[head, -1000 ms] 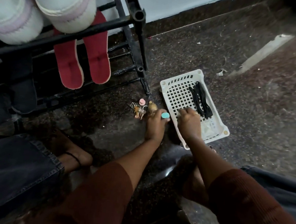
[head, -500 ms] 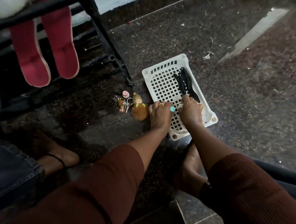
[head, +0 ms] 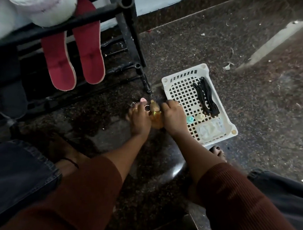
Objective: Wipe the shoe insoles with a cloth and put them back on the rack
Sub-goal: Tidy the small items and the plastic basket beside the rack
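Basket (head: 203,68) lies right of the rack (head: 129,29) (laces (head: 206,95) in it), toy (head: 155,107) at its left edge

Two red insoles (head: 58,63) sit on one black rack (head: 129,32) at the far left, under two pale fluffy shoes (head: 47,5). One white basket (head: 185,72) on the right holds one bundle of black laces (head: 206,97), two small caps (head: 190,119) and one clear bag (head: 209,131). One brown toy (head: 154,108) lies between two hands, the left hand (head: 139,121) and the right hand (head: 173,120).

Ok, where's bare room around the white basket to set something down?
Free: basket grid left of the black laces; floor right of the basket. Crowded: between rack and basket, left hand and right hand at the keychains.
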Demonstrator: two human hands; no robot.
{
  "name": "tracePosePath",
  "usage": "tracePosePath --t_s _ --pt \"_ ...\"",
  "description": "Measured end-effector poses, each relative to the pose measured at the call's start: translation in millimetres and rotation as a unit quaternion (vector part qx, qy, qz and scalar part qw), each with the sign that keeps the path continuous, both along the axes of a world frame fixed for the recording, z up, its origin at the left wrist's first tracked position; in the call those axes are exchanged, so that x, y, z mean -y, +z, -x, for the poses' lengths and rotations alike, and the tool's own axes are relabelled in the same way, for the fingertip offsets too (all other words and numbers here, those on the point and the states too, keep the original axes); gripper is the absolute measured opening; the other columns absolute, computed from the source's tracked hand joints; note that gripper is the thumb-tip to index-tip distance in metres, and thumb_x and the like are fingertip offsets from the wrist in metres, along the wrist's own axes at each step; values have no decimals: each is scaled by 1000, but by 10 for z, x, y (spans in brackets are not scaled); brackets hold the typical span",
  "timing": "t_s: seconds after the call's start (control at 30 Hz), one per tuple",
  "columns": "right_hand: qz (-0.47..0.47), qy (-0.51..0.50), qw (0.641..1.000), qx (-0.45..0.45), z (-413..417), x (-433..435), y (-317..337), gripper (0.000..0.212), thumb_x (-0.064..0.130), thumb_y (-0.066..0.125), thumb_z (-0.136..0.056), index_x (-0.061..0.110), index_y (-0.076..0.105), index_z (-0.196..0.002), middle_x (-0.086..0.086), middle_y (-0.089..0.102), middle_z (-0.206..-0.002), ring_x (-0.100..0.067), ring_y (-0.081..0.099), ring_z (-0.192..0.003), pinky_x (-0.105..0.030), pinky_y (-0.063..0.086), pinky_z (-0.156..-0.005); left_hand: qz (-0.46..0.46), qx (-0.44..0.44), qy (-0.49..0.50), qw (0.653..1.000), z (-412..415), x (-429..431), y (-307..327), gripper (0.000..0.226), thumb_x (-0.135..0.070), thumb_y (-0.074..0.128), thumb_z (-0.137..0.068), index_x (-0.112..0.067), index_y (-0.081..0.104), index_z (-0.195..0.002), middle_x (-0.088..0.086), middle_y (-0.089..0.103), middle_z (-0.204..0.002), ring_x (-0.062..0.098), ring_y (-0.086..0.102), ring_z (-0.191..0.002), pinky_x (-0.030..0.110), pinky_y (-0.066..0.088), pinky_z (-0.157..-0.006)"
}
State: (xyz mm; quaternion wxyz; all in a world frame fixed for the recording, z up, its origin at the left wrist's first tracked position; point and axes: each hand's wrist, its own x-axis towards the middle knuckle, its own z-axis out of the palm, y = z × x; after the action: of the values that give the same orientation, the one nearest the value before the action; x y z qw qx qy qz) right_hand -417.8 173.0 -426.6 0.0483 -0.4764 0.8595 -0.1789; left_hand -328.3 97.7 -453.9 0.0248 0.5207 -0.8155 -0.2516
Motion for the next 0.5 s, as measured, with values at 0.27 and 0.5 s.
tracePosePath --t_s 0.27,0.5 --pt "-145 12 987 62 -107 813 -278 29 17 43 -94 13 58 -119 -14 62 -110 -34 56 -102 -37 43 -83 -83 98 -2 992 127 581 -100 41 -28 39 -97 -28 41 -138 1 49 -138 25 30 -132 41 22 -106" --pt "-153 12 987 53 -157 892 -247 23 12 45 -91 7 61 -107 -15 64 -103 -34 57 -100 -38 46 -79 -64 49 5 997 39 531 -93 35 -22 40 -97 -29 52 -129 2 59 -125 23 30 -128 37 20 -102"
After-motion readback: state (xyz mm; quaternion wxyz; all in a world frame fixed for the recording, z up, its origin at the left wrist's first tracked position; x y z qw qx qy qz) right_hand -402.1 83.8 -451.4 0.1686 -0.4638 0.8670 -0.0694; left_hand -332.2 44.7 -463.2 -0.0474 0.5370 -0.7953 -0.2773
